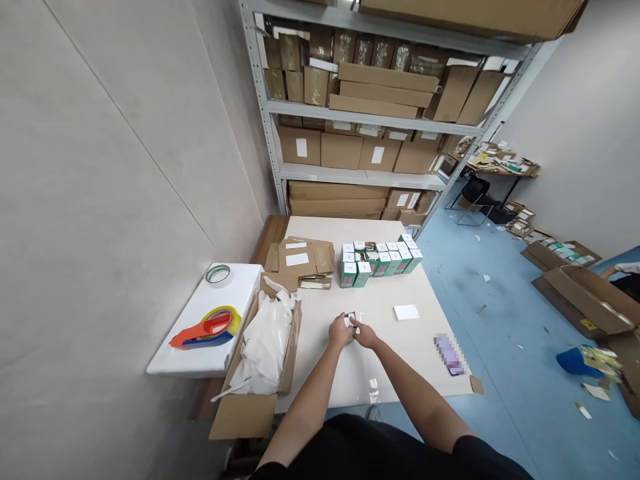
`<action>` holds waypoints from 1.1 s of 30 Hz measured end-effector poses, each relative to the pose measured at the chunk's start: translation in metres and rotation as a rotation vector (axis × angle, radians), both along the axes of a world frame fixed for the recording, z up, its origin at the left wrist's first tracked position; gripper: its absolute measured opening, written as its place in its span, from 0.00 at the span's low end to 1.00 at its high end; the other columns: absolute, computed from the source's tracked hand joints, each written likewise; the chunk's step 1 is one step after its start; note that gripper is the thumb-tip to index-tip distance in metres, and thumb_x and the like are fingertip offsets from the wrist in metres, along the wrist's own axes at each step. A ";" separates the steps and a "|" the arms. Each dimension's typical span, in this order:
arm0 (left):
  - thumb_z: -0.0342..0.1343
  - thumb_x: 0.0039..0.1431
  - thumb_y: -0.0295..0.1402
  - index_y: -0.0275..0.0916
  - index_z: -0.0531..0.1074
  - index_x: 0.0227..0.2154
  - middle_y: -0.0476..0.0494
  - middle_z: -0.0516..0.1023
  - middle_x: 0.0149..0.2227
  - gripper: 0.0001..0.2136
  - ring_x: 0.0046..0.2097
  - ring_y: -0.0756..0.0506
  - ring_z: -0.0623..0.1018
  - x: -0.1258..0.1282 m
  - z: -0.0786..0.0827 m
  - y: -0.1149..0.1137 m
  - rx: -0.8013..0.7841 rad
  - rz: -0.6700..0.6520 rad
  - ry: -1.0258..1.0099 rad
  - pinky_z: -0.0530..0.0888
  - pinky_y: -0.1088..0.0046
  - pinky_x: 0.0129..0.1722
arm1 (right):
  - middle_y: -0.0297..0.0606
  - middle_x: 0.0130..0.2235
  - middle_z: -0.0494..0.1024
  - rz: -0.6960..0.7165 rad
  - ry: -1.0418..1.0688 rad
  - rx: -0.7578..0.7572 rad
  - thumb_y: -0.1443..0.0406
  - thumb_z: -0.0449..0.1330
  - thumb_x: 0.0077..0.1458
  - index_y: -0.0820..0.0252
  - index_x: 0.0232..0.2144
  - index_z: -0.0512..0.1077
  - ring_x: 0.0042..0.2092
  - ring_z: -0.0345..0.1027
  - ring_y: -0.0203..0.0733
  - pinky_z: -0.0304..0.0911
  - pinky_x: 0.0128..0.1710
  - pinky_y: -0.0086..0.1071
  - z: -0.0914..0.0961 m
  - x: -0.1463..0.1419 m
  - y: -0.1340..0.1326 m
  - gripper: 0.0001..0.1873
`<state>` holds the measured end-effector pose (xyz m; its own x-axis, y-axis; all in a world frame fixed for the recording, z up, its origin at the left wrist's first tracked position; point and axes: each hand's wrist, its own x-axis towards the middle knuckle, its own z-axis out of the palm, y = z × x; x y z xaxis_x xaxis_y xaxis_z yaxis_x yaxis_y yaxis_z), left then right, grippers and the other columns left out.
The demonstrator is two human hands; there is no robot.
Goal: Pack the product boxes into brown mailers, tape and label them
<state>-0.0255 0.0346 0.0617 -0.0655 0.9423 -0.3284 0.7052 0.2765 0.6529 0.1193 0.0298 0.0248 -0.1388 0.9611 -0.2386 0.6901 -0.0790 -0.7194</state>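
Both hands meet over a small box (351,319) standing near the middle of the table. My left hand (339,331) is wrapped round its left side. At its top right, my right hand (365,335) has its thumb and fingers closed on the upper edge. A white flap and a dark opening show at the top; my hands hide most of the rest. Beyond them stand rows of green and white boxes (383,261), a few with open tops. A white card (406,312) lies to the right of my hands.
Left of the table are an open carton with white paper (265,340), a tape dispenser (207,328) and a tape roll (217,274). Flattened cardboard (305,259) lies at the back left. A purple item (449,353) is at the right edge. Shelving (360,177) stands behind; another person's arm (617,269) shows far right.
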 end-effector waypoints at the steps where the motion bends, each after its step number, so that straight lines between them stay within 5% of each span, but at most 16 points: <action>1: 0.61 0.58 0.32 0.39 0.71 0.59 0.34 0.79 0.57 0.25 0.59 0.38 0.77 0.001 0.003 0.002 -0.005 -0.012 0.012 0.70 0.65 0.57 | 0.35 0.54 0.82 0.014 0.003 -0.026 0.72 0.63 0.44 0.49 0.57 0.77 0.57 0.75 0.50 0.67 0.59 0.41 0.002 0.001 0.000 0.35; 7: 0.55 0.62 0.29 0.39 0.67 0.64 0.36 0.75 0.62 0.26 0.64 0.42 0.73 -0.010 -0.002 -0.002 0.033 0.047 -0.097 0.68 0.65 0.62 | 0.34 0.53 0.81 -0.028 0.061 -0.050 0.70 0.64 0.46 0.49 0.55 0.76 0.54 0.76 0.46 0.67 0.58 0.40 0.009 0.006 -0.004 0.31; 14: 0.65 0.54 0.25 0.37 0.62 0.67 0.29 0.53 0.73 0.37 0.67 0.35 0.68 -0.014 -0.020 -0.026 0.093 -0.025 -0.192 0.68 0.63 0.64 | 0.41 0.52 0.79 -0.128 0.009 0.042 0.62 0.65 0.53 0.57 0.48 0.74 0.49 0.75 0.44 0.68 0.52 0.37 0.005 -0.010 0.001 0.19; 27: 0.63 0.53 0.22 0.44 0.63 0.66 0.42 0.79 0.57 0.36 0.57 0.39 0.77 -0.014 -0.007 -0.018 -0.034 -0.114 -0.080 0.72 0.63 0.57 | 0.38 0.41 0.84 -0.321 0.071 -0.084 0.62 0.54 0.62 0.59 0.63 0.62 0.45 0.79 0.43 0.69 0.48 0.34 0.002 0.006 0.009 0.28; 29: 0.64 0.52 0.22 0.44 0.63 0.66 0.42 0.79 0.56 0.37 0.56 0.39 0.78 -0.014 -0.009 -0.016 -0.041 -0.110 -0.078 0.72 0.64 0.56 | 0.40 0.46 0.83 -0.324 0.035 -0.040 0.64 0.54 0.62 0.59 0.66 0.61 0.47 0.78 0.43 0.68 0.50 0.34 0.003 0.006 0.009 0.30; 33: 0.64 0.51 0.22 0.44 0.63 0.66 0.43 0.79 0.56 0.38 0.56 0.39 0.78 -0.013 -0.012 -0.016 -0.042 -0.107 -0.096 0.72 0.67 0.55 | 0.42 0.58 0.76 -0.296 -0.065 0.039 0.67 0.54 0.60 0.56 0.55 0.76 0.55 0.74 0.44 0.65 0.56 0.33 0.013 -0.001 0.013 0.22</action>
